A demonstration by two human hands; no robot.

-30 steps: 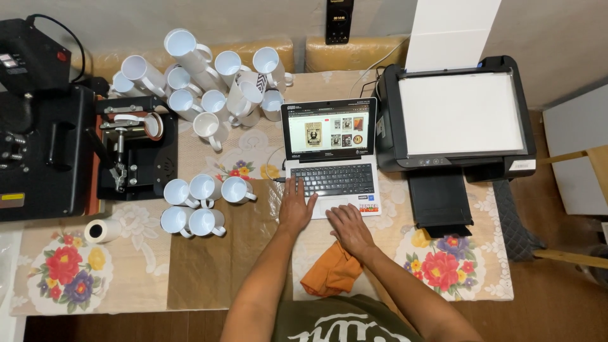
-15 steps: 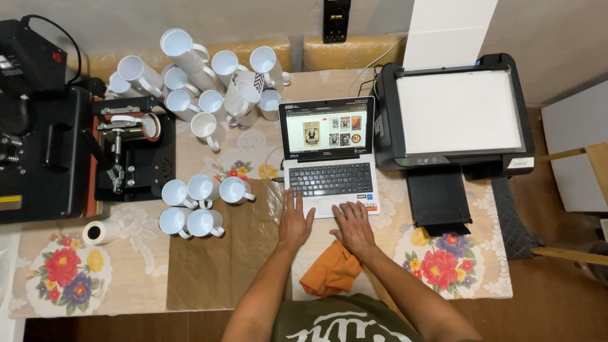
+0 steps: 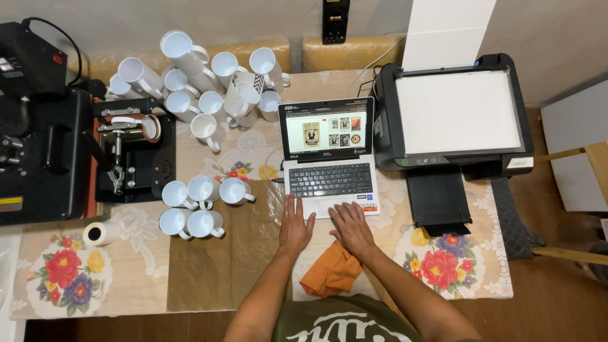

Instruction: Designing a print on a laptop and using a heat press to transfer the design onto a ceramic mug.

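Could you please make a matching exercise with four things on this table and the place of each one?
Things:
1. laptop
2. orange cloth
3. printer
4. roll of tape

Places:
A. near the table's left edge
B. under the right forearm
C. at both hands' fingertips
D. right of the laptop

Pairs: 1-C, 2-B, 3-D, 4-A

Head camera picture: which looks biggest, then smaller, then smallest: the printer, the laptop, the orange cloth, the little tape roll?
1. Printer, clearly biggest.
2. Laptop.
3. Orange cloth, partly hidden by the right hand.
4. Tape roll, smallest.
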